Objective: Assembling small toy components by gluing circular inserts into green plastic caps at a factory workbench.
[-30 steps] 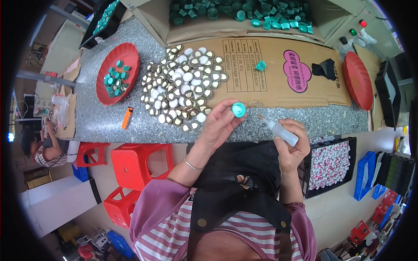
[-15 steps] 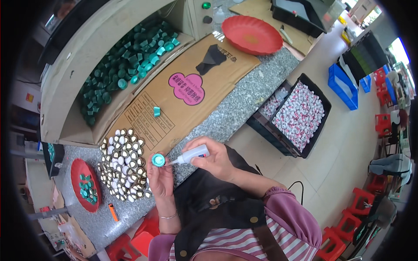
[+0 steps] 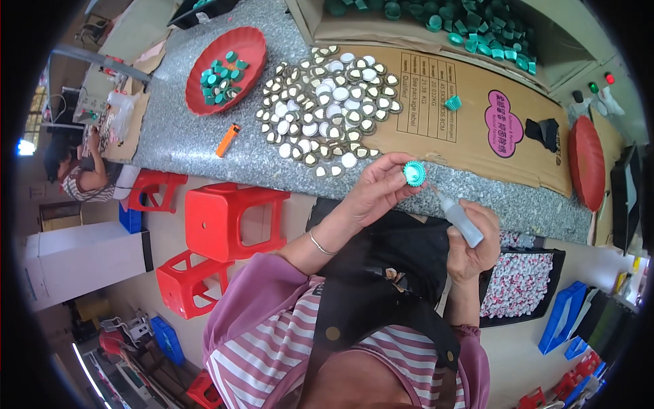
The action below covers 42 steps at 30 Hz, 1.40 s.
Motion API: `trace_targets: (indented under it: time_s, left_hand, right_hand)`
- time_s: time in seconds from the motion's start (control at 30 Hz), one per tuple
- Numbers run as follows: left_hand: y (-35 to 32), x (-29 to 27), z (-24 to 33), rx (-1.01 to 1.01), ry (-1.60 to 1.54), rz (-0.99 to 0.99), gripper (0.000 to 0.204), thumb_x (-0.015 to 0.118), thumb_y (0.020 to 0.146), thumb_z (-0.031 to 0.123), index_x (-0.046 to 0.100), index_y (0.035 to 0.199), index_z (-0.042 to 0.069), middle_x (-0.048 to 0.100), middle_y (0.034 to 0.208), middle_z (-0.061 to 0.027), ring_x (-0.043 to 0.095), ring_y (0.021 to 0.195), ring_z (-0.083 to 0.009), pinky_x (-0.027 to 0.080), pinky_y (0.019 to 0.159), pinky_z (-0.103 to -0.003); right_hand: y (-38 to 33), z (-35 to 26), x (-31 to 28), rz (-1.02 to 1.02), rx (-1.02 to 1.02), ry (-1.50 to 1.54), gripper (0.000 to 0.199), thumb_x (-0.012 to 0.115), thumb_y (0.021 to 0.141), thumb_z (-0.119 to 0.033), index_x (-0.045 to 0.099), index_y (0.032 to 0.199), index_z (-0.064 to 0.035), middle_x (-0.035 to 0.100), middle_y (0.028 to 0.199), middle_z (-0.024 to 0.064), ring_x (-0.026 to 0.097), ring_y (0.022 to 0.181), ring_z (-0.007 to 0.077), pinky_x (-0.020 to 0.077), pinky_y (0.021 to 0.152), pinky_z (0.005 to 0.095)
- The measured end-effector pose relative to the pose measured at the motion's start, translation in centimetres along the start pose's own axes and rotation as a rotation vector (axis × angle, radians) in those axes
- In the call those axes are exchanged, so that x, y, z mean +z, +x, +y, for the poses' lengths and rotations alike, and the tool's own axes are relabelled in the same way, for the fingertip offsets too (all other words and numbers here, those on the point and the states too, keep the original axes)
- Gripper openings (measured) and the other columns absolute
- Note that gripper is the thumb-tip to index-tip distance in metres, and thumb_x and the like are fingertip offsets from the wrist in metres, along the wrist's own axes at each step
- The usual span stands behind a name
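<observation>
Pinched between the thumb and fingers of my left hand (image 3: pixel 373 191) is a small green ridged cap (image 3: pixel 414 174), its open side up with something pale inside. My right hand (image 3: pixel 475 251) is closed around a translucent squeeze bottle (image 3: pixel 463 222). The bottle's thin nozzle points up and left, its tip close beside the cap; whether they touch I cannot tell. Just beyond my left hand spreads a pile of round white-and-gold pieces with dark rims (image 3: pixel 334 102). One loose green cap (image 3: pixel 453 103) lies on the flattened cardboard (image 3: pixel 426 129).
On the granite table (image 3: pixel 170 136) are a red tray (image 3: pixel 253 42) holding several green pieces and an orange lighter (image 3: pixel 228 140). More green caps (image 3: pixel 470 46) fill the bin behind. A second red tray (image 3: pixel 587 163) stands right. Red stools (image 3: pixel 208 221) and a co-worker (image 3: pixel 92 170) are left.
The view has swung toward the left, showing the stools and the co-worker. Both hands keep their hold on the cap and the bottle, with the nozzle still beside the cap.
</observation>
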<state>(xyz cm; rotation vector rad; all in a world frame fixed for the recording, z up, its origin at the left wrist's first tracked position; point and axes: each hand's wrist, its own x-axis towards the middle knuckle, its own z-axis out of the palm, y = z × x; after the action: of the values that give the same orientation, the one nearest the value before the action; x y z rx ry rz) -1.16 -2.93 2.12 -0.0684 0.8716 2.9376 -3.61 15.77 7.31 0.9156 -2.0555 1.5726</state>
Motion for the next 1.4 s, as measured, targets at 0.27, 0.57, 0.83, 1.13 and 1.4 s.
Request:
trace_targets:
  time_s: [0.27, 0.57, 0.83, 1.13, 1.4]
  left_hand:
    - [-0.1, -0.4, 1.2, 0.025, 0.048, -0.058, 0.026, 0.054, 0.089, 0.010, 0.049, 0.114, 0.004, 0.057, 0.106, -0.0083, 0.058, 0.098, -0.0181, 0.049, 0.084, -0.031]
    - [0.0, -1.2, 1.5, 0.036, 0.061, -0.047, 0.028, 0.058, 0.086, 0.011, 0.051, 0.113, 0.005, 0.058, 0.106, -0.0084, 0.058, 0.096, -0.0190, 0.047, 0.085, -0.033]
    - [0.3, -1.3, 1.2, 0.080, 0.127, -0.044, 0.030, 0.060, 0.084, 0.007, 0.051, 0.113, 0.003, 0.058, 0.105, -0.0087, 0.057, 0.097, -0.0191, 0.045, 0.087, -0.034]
    - [0.4, -1.5, 0.9, 0.139, 0.237, -0.034, 0.034, 0.060, 0.083, 0.003, 0.050, 0.115, 0.002, 0.056, 0.111, -0.0108, 0.054, 0.103, -0.0201, 0.043, 0.093, -0.035]
    - [0.4, -1.1, 1.1, 0.085, 0.187, -0.070, 0.036, 0.057, 0.085, 0.002, 0.048, 0.120, 0.002, 0.051, 0.123, -0.0122, 0.051, 0.112, -0.0202, 0.042, 0.096, -0.032]
  right_hand:
    - [1.3, -0.6, 2.3, -0.093, -0.076, -0.100, 0.035, 0.073, 0.071, -0.010, 0.056, 0.100, -0.0011, 0.062, 0.090, 0.0168, 0.062, 0.076, 0.0286, 0.0514, 0.064, 0.0337]
    - [2.1, -0.5, 2.9, -0.126, -0.077, -0.125, 0.034, 0.073, 0.071, -0.010, 0.056, 0.099, -0.0002, 0.062, 0.090, 0.0168, 0.062, 0.076, 0.0285, 0.0518, 0.064, 0.0336]
    - [1.7, -0.2, 2.5, -0.130, -0.070, -0.144, 0.033, 0.074, 0.069, -0.008, 0.058, 0.098, -0.0001, 0.063, 0.090, 0.0159, 0.062, 0.076, 0.0286, 0.0516, 0.064, 0.0336]
    - [1.4, -0.1, 2.1, -0.156, -0.052, -0.133, 0.033, 0.074, 0.068, -0.007, 0.057, 0.096, -0.0002, 0.063, 0.089, 0.0159, 0.062, 0.074, 0.0288, 0.0507, 0.063, 0.0336]
    - [1.4, -0.4, 2.0, -0.172, -0.027, -0.118, 0.031, 0.073, 0.069, -0.006, 0.057, 0.095, -0.0002, 0.063, 0.087, 0.0160, 0.062, 0.074, 0.0280, 0.0501, 0.062, 0.0326]
